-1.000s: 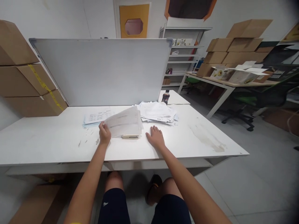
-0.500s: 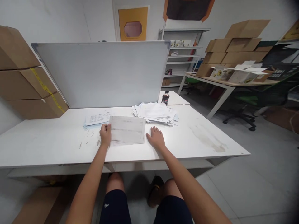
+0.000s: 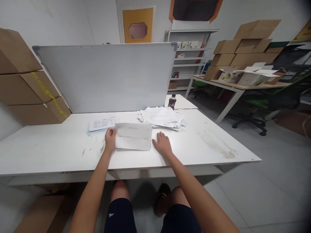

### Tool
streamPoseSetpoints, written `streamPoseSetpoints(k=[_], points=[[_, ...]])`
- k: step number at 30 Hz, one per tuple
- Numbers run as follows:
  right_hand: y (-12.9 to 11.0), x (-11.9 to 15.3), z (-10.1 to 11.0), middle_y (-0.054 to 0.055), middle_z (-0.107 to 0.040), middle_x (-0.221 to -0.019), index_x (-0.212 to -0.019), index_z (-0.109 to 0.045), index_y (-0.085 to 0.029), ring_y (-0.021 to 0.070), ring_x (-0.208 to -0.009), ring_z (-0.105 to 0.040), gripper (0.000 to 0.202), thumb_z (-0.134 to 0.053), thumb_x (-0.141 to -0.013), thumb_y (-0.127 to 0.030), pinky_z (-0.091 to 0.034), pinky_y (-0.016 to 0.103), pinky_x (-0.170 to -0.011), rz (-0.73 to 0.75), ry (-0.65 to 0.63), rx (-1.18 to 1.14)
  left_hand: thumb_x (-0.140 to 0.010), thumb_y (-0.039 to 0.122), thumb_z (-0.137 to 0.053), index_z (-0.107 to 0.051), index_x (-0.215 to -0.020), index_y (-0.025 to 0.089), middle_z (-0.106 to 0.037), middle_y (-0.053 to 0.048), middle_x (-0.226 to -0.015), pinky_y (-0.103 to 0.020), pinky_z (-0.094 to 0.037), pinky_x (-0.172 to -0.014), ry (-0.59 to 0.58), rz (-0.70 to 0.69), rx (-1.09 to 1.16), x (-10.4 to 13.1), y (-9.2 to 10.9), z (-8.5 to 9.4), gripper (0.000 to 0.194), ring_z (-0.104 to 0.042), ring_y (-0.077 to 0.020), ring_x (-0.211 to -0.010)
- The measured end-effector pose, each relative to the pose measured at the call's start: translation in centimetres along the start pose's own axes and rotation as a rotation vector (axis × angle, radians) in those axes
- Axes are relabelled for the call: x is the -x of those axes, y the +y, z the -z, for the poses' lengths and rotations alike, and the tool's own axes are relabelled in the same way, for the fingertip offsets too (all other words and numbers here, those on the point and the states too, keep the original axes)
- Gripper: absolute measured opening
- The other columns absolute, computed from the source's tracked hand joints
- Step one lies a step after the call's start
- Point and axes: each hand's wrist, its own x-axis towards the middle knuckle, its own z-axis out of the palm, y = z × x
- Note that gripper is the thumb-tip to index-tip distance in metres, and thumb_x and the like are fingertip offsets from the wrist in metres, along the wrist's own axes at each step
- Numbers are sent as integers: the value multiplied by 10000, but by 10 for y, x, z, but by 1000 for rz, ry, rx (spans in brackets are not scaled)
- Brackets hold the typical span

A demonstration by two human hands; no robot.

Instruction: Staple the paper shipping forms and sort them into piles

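My left hand (image 3: 110, 139) pinches the left edge of a printed paper sheet (image 3: 133, 137), which is tilted up a little above the white table (image 3: 187, 145). Part of another sheet shows beneath its lower edge. My right hand (image 3: 162, 143) lies on the tabletop just right of the sheet, fingers stretched out, holding nothing. Behind my left hand lies a small stack of printed papers (image 3: 100, 123). A larger, untidy pile of papers (image 3: 162, 116) sits beyond the held sheet, to the right.
A whiteboard (image 3: 107, 77) stands along the table's back edge. Cardboard boxes (image 3: 31, 94) are stacked at the left. A dark drink bottle (image 3: 172, 101) stands behind the paper pile. Farther right are a second table (image 3: 233, 85) with boxes and an office chair (image 3: 259, 103).
The held sheet has shifted slightly right and toward me, now covering more of the paper beneath. My left hand moved slightly right with it; my right hand stayed in place.
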Motion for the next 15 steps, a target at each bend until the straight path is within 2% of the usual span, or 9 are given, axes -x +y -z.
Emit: streamPoseSetpoints(k=[5,8,11,13,15], points=[[2,-1,-2,182,-267,-1569,-1459,-375,-40,295,-1463,-200,658,-377,-925,-425,-118,456,-1180,25,68,-72,-767,399,-669,-532,-785,195,-558,27,-716,-233,-417,-647,38,43,-21,-4,-5,4,246,-519,-119,-660],[7,4,1,164,-479,-1449,-1328,-550,-122,296,-1376,-382,539,-374,-932,-442,-248,475,-1140,85,136,-293,-796,417,-659,-525,-788,196,-540,30,-720,-235,-416,-653,49,14,-85,-4,-3,5,258,-505,-116,-663],[10,16,6,109,-609,-1305,-1267,-580,-212,253,-1146,-589,472,-384,-936,-486,-431,421,-1009,249,174,-640,-832,464,-631,-536,-857,201,-559,10,-780,-254,-448,-707,79,-95,-104,3,1,-3,281,-538,-132,-731],[9,23,7,101,-617,-1274,-1310,-522,-224,243,-1061,-618,495,-489,-891,-486,-478,402,-944,333,205,-767,-856,500,-604,-552,-936,205,-580,-15,-853,-278,-469,-768,58,-223,-132,13,3,-14,310,-565,-149,-803],[7,25,7,97,-639,-1189,-1289,-504,-214,240,-1028,-614,499,-562,-848,-440,-488,396,-922,348,244,-790,-857,526,-599,-557,-1031,206,-596,-48,-957,-305,-479,-831,-12,-346,-162,22,2,-24,366,-588,-170,-889]])
